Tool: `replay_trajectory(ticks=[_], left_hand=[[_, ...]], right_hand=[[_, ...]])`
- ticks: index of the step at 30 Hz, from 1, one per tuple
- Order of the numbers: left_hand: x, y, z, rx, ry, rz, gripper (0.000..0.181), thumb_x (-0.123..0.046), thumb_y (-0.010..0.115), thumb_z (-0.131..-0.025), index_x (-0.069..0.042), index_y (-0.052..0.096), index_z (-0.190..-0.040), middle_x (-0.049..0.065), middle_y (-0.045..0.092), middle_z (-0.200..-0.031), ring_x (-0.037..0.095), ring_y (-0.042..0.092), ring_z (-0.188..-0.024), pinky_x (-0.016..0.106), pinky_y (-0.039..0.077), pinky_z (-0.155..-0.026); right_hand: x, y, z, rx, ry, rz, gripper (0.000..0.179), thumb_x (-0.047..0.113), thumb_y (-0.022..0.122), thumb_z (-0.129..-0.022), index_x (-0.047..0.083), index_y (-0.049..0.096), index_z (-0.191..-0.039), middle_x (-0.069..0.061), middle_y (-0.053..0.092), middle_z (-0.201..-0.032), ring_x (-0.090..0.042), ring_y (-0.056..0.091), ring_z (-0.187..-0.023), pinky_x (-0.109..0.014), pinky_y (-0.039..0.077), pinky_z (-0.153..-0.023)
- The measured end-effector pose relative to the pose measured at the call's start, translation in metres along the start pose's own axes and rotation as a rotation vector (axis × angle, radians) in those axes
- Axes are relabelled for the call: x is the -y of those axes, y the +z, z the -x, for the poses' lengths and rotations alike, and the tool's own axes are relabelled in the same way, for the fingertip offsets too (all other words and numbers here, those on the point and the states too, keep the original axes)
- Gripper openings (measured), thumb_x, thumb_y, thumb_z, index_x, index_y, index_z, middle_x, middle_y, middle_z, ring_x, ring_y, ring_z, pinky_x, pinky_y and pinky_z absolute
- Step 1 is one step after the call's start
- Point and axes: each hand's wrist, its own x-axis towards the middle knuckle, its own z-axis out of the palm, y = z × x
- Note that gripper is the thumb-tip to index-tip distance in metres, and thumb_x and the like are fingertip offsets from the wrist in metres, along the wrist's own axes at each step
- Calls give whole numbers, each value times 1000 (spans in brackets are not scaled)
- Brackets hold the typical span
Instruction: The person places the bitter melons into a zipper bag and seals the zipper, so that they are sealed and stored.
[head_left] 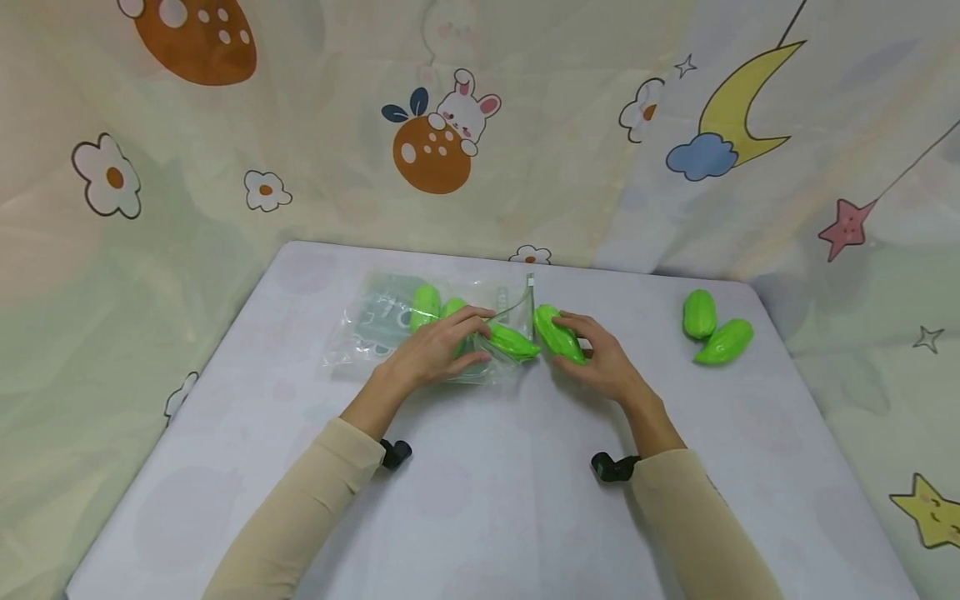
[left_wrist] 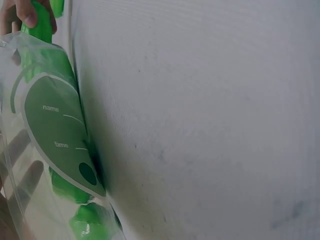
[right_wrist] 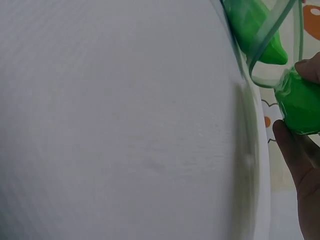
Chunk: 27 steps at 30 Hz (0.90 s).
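Observation:
A clear zip bag (head_left: 367, 346) with a green printed label lies on the table, several bright green, ridged, fruit-shaped pieces inside it. My left hand (head_left: 431, 346) grips the bag near its mouth, thumb and fingers on either side of a green piece (head_left: 513, 342) lying just inside. Through the film in the left wrist view, fingers (left_wrist: 30, 180) show. My right hand (head_left: 607, 367) holds another green piece (head_left: 557, 333) between thumb and fingers, right at the bag's mouth. In the right wrist view the pale green zip strip (right_wrist: 272, 30) bows open beside this held piece (right_wrist: 300, 102).
Two more green pieces, one upright-looking (head_left: 699, 314) and one slanted (head_left: 726, 342), lie together at the table's right back. A zip slider (head_left: 530, 282) sits at the bag's far corner. A patterned cloth (head_left: 322, 125) hangs behind the white table (head_left: 480, 500).

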Motion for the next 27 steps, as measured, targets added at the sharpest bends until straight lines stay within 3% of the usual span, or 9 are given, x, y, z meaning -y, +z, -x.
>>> replay_trajectory(ticks=[7, 13, 21, 27], left_hand=[[-2, 0, -2, -9, 22, -1, 29, -30, 75, -96, -15, 64, -118, 5, 54, -150, 20, 67, -113, 33, 57, -78], [-1, -1, -2, -13, 25, 6, 29, -30, 74, -97, -13, 65, -118, 0, 52, -151, 18, 68, -108, 32, 56, -77], [0, 3, -4, -18, 46, 13, 30, -29, 74, -97, -11, 65, -119, 4, 53, -150, 19, 69, -102, 32, 55, -72], [1, 4, -5, -39, 61, 18, 30, -29, 73, -98, -11, 64, -120, 6, 54, -149, 20, 69, -99, 34, 56, -76]], right_hand=[[1, 4, 2, 28, 22, -11, 67, 13, 79, -90, 16, 50, -150, -10, 45, -159, -37, 48, -140, -60, 53, -98], [1, 6, 2, 33, 59, 11, 65, 17, 80, -90, 20, 52, -148, -7, 55, -150, -33, 58, -124, -55, 55, -96], [1, 11, 0, 41, 37, -17, 57, 17, 81, -89, 15, 59, -141, -9, 56, -139, -34, 61, -121, -53, 56, -94], [4, 13, -1, 93, 37, -101, 62, 11, 77, -91, 11, 54, -149, -13, 55, -140, -36, 58, -124, -51, 57, -92]])
